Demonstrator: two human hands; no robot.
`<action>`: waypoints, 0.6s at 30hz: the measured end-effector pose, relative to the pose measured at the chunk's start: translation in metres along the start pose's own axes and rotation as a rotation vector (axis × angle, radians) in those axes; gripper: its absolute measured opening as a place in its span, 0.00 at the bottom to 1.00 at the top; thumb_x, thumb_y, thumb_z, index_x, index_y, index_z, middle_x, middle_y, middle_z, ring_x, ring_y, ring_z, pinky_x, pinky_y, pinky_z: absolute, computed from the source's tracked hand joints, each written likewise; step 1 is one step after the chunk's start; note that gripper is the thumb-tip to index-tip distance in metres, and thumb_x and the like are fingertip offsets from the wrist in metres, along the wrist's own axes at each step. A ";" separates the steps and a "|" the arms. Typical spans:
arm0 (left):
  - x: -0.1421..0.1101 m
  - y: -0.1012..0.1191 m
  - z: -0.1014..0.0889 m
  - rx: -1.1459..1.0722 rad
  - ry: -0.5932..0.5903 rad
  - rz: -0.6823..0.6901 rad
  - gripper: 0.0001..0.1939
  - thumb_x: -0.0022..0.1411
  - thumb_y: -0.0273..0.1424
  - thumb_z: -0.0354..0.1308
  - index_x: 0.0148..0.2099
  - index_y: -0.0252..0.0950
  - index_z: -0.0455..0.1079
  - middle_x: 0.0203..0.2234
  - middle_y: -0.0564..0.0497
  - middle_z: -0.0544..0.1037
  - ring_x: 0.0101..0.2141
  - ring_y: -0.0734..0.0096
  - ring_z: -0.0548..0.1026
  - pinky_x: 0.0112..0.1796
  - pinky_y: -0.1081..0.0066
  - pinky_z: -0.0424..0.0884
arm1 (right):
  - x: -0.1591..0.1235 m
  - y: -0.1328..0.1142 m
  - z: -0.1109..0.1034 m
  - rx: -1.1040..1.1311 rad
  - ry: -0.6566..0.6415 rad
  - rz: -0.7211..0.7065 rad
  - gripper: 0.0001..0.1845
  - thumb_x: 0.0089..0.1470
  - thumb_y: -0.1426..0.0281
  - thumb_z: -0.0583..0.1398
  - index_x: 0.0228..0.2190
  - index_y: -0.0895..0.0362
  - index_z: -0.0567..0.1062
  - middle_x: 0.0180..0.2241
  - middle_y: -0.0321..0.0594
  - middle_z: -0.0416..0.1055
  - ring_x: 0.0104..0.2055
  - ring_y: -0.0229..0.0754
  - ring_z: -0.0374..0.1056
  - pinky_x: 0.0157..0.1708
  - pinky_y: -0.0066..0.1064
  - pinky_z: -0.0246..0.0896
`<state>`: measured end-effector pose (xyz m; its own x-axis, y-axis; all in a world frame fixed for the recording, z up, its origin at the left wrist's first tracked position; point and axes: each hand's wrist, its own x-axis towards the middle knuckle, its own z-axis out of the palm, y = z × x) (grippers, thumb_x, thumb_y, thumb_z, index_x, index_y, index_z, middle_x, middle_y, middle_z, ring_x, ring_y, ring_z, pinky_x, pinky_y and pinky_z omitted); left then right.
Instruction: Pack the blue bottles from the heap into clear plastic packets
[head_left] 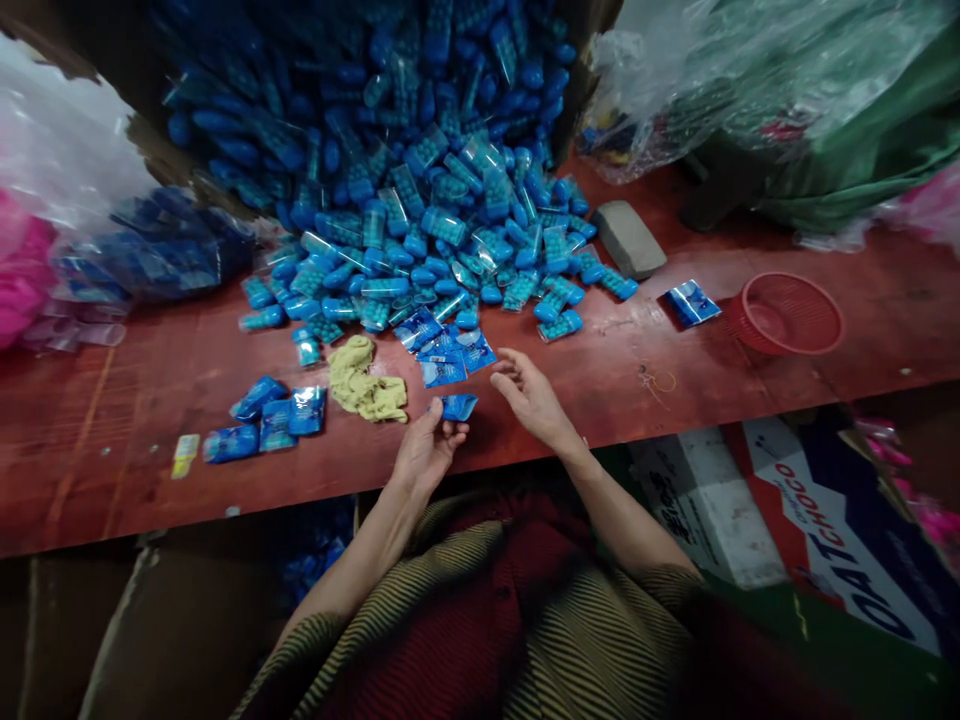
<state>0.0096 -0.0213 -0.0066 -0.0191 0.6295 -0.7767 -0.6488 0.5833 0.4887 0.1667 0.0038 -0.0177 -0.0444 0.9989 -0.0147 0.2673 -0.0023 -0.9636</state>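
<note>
My left hand [424, 452] pinches a small blue packet [457, 406] at the near edge of the red wooden table [150, 400]. My right hand [531, 395] hovers just right of it with fingers loosely spread, holding nothing. Right behind the hands lie a few flat blue sachets [446, 355]. A large heap of blue capped tubes [420, 200] fills the middle and back of the table.
A yellow cloth [364, 380] lies left of the hands, with filled blue packets [270, 418] further left. A grey block [628, 238], a lone sachet [691, 302] and a red basket [786, 314] sit to the right. Plastic bags line the back; cardboard boxes [817, 520] stand below.
</note>
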 end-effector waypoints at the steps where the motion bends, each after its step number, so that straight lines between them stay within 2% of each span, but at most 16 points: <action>1: -0.001 0.002 -0.001 -0.010 0.009 -0.033 0.12 0.63 0.28 0.51 0.26 0.33 0.65 0.11 0.55 0.64 0.17 0.74 0.72 0.18 0.79 0.69 | 0.001 0.000 -0.004 -0.085 0.032 -0.043 0.20 0.54 0.63 0.56 0.48 0.56 0.68 0.42 0.44 0.71 0.40 0.41 0.67 0.42 0.36 0.64; 5: -0.003 0.008 -0.002 -0.059 0.013 -0.102 0.13 0.65 0.27 0.48 0.27 0.33 0.64 0.11 0.55 0.64 0.18 0.74 0.72 0.20 0.79 0.71 | 0.009 0.002 -0.028 -0.329 -0.004 -0.159 0.15 0.56 0.66 0.54 0.44 0.55 0.71 0.42 0.44 0.71 0.42 0.44 0.67 0.45 0.39 0.62; 7: -0.004 0.009 -0.002 -0.072 0.006 -0.114 0.14 0.65 0.28 0.47 0.26 0.34 0.63 0.10 0.56 0.62 0.17 0.75 0.72 0.20 0.79 0.71 | 0.017 0.006 -0.045 -0.540 0.094 -0.172 0.15 0.57 0.66 0.53 0.45 0.54 0.71 0.46 0.46 0.69 0.48 0.49 0.64 0.48 0.44 0.59; 9: -0.005 0.010 -0.001 -0.072 0.005 -0.127 0.14 0.65 0.28 0.47 0.26 0.34 0.63 0.10 0.57 0.61 0.17 0.75 0.71 0.20 0.80 0.71 | 0.026 0.014 -0.061 -0.789 0.220 -0.109 0.17 0.57 0.67 0.53 0.48 0.56 0.69 0.49 0.51 0.66 0.51 0.54 0.60 0.48 0.50 0.55; 11: -0.006 0.010 0.001 -0.073 0.021 -0.137 0.15 0.65 0.28 0.47 0.26 0.33 0.62 0.10 0.57 0.60 0.17 0.76 0.71 0.20 0.80 0.71 | 0.031 0.023 -0.072 -0.953 0.226 -0.034 0.19 0.57 0.69 0.53 0.49 0.60 0.67 0.49 0.56 0.64 0.49 0.57 0.60 0.46 0.51 0.55; 15: -0.005 0.010 0.002 -0.081 0.034 -0.156 0.14 0.65 0.29 0.48 0.26 0.33 0.62 0.11 0.57 0.61 0.16 0.77 0.70 0.19 0.81 0.70 | 0.029 0.029 -0.071 -1.070 0.060 -0.050 0.15 0.56 0.70 0.54 0.45 0.58 0.70 0.43 0.53 0.66 0.45 0.55 0.60 0.42 0.47 0.56; 18: -0.003 0.010 -0.001 -0.083 0.020 -0.171 0.14 0.64 0.30 0.49 0.25 0.34 0.62 0.11 0.57 0.60 0.17 0.77 0.70 0.18 0.81 0.69 | 0.031 0.027 -0.067 -1.047 0.099 -0.135 0.13 0.56 0.68 0.54 0.43 0.56 0.71 0.46 0.52 0.64 0.45 0.56 0.59 0.42 0.49 0.55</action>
<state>0.0028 -0.0176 0.0003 0.0824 0.5140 -0.8538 -0.7044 0.6361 0.3149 0.2372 0.0374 -0.0259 -0.0692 0.9874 0.1426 0.9641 0.1029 -0.2448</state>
